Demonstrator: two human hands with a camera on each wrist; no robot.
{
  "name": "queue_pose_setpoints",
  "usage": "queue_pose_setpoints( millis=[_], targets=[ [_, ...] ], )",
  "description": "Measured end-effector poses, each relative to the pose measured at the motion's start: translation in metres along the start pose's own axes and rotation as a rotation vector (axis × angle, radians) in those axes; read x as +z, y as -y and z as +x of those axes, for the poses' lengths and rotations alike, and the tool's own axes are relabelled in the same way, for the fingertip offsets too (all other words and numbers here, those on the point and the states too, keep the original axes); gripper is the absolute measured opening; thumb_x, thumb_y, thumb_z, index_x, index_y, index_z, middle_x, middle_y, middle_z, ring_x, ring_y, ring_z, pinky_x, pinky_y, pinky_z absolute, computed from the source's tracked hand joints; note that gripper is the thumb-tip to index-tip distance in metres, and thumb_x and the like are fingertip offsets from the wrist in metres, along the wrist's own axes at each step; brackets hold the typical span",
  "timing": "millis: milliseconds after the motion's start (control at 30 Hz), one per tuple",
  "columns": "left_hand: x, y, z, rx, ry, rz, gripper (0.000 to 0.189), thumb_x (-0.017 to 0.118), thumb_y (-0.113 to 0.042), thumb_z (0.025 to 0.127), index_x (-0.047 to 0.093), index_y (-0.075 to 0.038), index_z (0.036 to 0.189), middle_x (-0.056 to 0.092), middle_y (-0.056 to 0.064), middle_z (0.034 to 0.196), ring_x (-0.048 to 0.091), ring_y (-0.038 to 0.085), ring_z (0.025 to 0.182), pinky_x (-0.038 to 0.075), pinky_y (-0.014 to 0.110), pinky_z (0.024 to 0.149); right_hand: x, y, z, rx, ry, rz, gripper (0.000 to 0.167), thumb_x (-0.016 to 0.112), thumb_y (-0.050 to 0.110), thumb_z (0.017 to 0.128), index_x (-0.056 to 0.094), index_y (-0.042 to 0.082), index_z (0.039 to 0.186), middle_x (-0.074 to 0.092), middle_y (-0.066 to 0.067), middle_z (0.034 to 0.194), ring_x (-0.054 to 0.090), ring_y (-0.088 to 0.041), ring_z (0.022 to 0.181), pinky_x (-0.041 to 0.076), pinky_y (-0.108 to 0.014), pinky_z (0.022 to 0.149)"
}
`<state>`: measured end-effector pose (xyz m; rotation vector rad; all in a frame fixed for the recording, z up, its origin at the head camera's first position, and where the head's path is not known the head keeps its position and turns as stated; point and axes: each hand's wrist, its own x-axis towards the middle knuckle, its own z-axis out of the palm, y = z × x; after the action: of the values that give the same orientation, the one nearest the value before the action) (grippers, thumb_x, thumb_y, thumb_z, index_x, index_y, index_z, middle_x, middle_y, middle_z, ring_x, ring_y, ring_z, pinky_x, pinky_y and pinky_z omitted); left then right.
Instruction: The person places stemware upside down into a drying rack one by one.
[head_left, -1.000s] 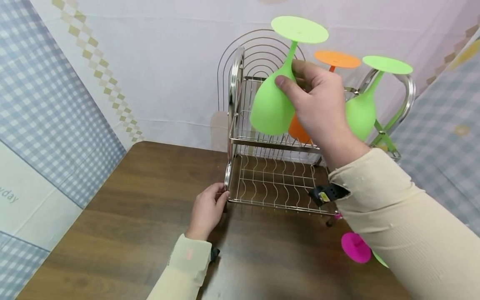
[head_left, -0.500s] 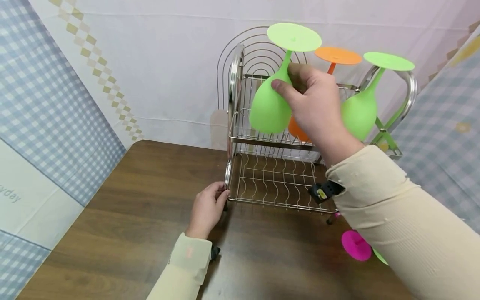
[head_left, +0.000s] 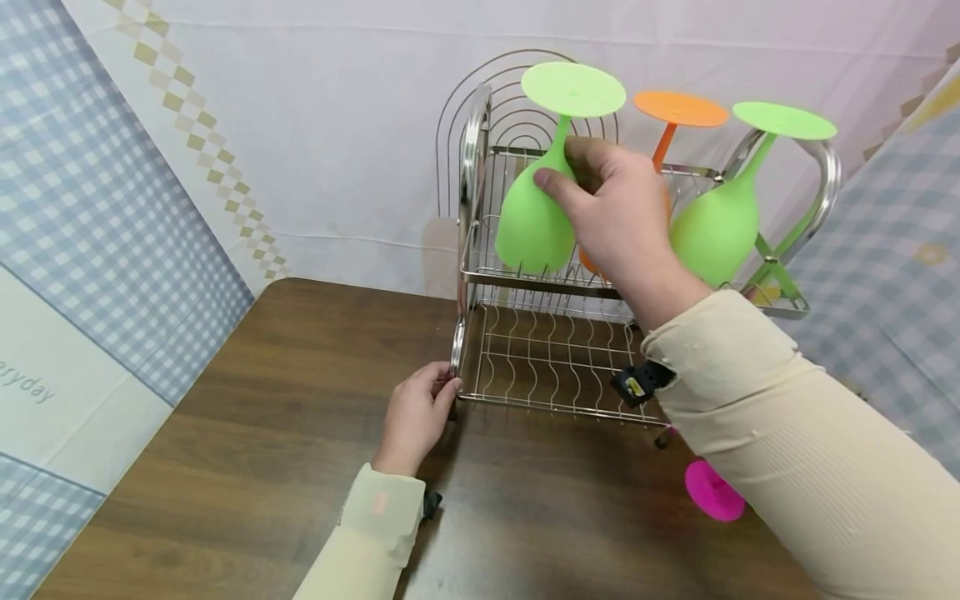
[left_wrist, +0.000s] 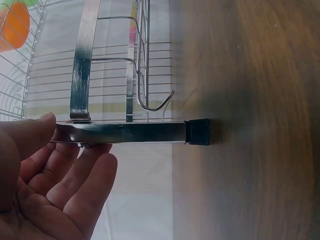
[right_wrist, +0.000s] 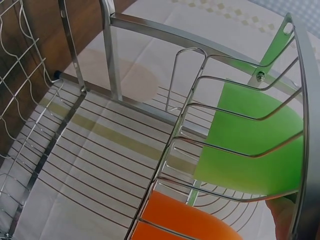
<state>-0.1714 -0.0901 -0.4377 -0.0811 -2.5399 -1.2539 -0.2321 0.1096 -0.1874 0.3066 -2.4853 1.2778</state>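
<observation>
A two-tier metal dish rack (head_left: pixel 471 167) stands on the table. Upside down over the left of its upper tier is a green plastic goblet (head_left: pixel 534 223), pinched near stem and bowl by my right hand (head_left: pixel 618 212). In the right wrist view the goblet's bowl (right_wrist: pixel 255 140) shows behind the tier's curved wires, rim level with them. An orange goblet (head_left: pixel 663 146), partly behind my hand, and a second green goblet (head_left: pixel 723 221) stand inverted further right on that tier. My left hand (head_left: pixel 412 421) holds the rack's front left leg (left_wrist: pixel 125 133) between thumb and fingers.
The lower tier (head_left: pixel 558 408) has wavy wire slots. A magenta goblet base (head_left: pixel 714 492) lies on the table beside my right sleeve. Green crossed struts (head_left: pixel 772 262) form a side holder at the rack's right. A patterned cloth wall (head_left: pixel 337 167) stands close behind.
My right hand has lowered the green goblet and moved it slightly left, and the goblet has become more upright. My left hand stays on the rack's leg.
</observation>
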Motion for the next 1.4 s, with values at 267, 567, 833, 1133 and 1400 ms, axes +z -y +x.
queue_pose_setpoints(
  millis=[267, 567, 833, 1133, 1400],
  targets=[
    [0.001, 0.001, 0.0, -0.004, 0.001, 0.0, 0.015, 0.072, -0.018, 0.094, 0.073, -0.009, 0.107, 0.075, 0.005, 0.103, 0.073, 0.021, 0.093, 0.058, 0.042, 0.083, 0.005, -0.002, 0.002, 0.0, 0.03, 0.023, 0.044, 0.07, 0.03, 0.096, 0.064, 0.011, 0.135, 0.069, -0.003, 0.126, 0.064, -0.009, 0.114, 0.049, -0.023, 0.099],
    [0.0, 0.0, 0.001, -0.003, -0.003, 0.002, 0.014, 0.073, -0.016, 0.093, 0.073, -0.01, 0.106, 0.075, 0.004, 0.101, 0.073, 0.021, 0.092, 0.057, 0.043, 0.083, 0.007, -0.003, 0.004, 0.0, 0.04, 0.022, 0.044, 0.071, 0.027, 0.096, 0.063, 0.008, 0.134, 0.069, -0.006, 0.126, 0.064, -0.013, 0.114, 0.05, -0.025, 0.1],
    [0.0, 0.0, 0.001, -0.012, -0.001, 0.013, 0.015, 0.073, -0.017, 0.094, 0.073, -0.011, 0.107, 0.075, 0.004, 0.102, 0.073, 0.021, 0.092, 0.057, 0.043, 0.082, 0.009, -0.004, 0.007, 0.004, 0.058, -0.02, 0.045, 0.07, 0.028, 0.096, 0.061, 0.008, 0.136, 0.067, -0.006, 0.129, 0.063, -0.014, 0.116, 0.05, -0.025, 0.1],
    [0.001, -0.001, 0.0, -0.012, -0.001, 0.008, 0.015, 0.072, -0.016, 0.094, 0.073, -0.01, 0.107, 0.075, 0.005, 0.102, 0.072, 0.021, 0.092, 0.057, 0.044, 0.082, 0.011, -0.005, 0.011, 0.016, 0.067, -0.024, 0.045, 0.069, 0.028, 0.097, 0.06, 0.006, 0.136, 0.067, -0.009, 0.127, 0.063, -0.017, 0.115, 0.05, -0.027, 0.1],
    [0.0, -0.002, 0.0, -0.009, -0.004, 0.011, 0.015, 0.072, -0.016, 0.094, 0.073, -0.009, 0.107, 0.075, 0.005, 0.102, 0.073, 0.022, 0.092, 0.057, 0.044, 0.083, 0.011, -0.004, 0.014, 0.031, 0.081, -0.084, 0.044, 0.066, 0.027, 0.099, 0.06, 0.006, 0.137, 0.068, -0.007, 0.128, 0.063, -0.016, 0.115, 0.05, -0.028, 0.1]
  ],
)
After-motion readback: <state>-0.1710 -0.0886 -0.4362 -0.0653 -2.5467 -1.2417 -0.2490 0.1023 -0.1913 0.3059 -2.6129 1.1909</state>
